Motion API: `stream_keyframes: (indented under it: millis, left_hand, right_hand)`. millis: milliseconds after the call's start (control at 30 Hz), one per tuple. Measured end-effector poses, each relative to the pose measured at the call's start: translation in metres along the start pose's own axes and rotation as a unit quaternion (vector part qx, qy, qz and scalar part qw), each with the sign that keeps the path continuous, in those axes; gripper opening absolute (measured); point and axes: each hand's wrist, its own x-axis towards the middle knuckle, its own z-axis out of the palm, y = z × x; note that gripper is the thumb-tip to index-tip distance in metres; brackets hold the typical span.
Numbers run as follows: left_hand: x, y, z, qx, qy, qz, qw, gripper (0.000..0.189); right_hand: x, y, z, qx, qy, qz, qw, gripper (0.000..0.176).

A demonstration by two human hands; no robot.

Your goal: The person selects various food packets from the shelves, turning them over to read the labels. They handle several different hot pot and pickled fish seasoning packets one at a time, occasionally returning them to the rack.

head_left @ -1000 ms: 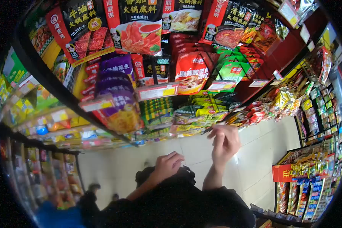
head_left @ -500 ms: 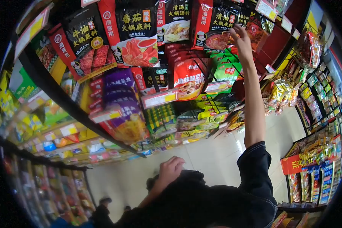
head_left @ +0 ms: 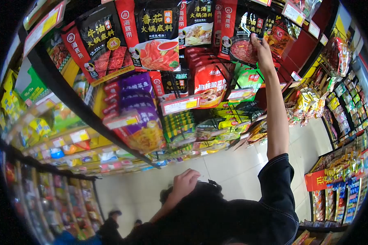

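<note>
My right hand (head_left: 262, 52) is raised to the upper shelf and grips the right edge of a black and red hotpot base packet (head_left: 243, 45), with the thumb on its front. Beside that packet, to the right, is another dark packet with a red food picture (head_left: 280, 39). A green packet (head_left: 247, 79) hangs just below my right hand. My left hand (head_left: 185, 182) is low in front of my body, its fingers curled together; whether anything is in them is hidden.
Left of the held packet stand a tomato packet (head_left: 157, 36) and a beef-oil packet (head_left: 102, 45). Price tags (head_left: 180, 105) stick out from the shelf edges. Hanging snack bags (head_left: 306, 102) are at the right. Part of another person (head_left: 110, 226) shows at the lower left.
My right hand has closed on the packet's edge, and the packet has tilted slightly. The shelf has shifted a little to the right in view. My left hand stays nearly where it was.
</note>
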Motion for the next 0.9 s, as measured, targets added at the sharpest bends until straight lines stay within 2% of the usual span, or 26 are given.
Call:
stream_keyframes:
  millis: [300,400,500,900]
  left_hand:
    - [-0.004,-0.008,0.001,0.0,-0.036,-0.015,0.999,0.004]
    - [-0.002,-0.007,-0.001,0.0,-0.033,-0.013,0.999,0.003]
    - [0.001,-0.009,0.001,0.008,-0.029,-0.008,1.0,0.003]
    - [0.003,-0.014,0.004,0.005,-0.029,-0.013,0.999,0.003]
  right_hand:
    - [-0.016,-0.012,-0.002,0.052,0.042,-0.035,0.997,0.017]
    - [-0.005,0.002,-0.016,0.053,0.014,-0.01,0.998,0.019]
    - [-0.015,-0.009,-0.004,0.139,0.043,0.0,0.989,0.02]
    - [0.024,0.017,-0.005,0.014,0.035,-0.013,0.999,0.025]
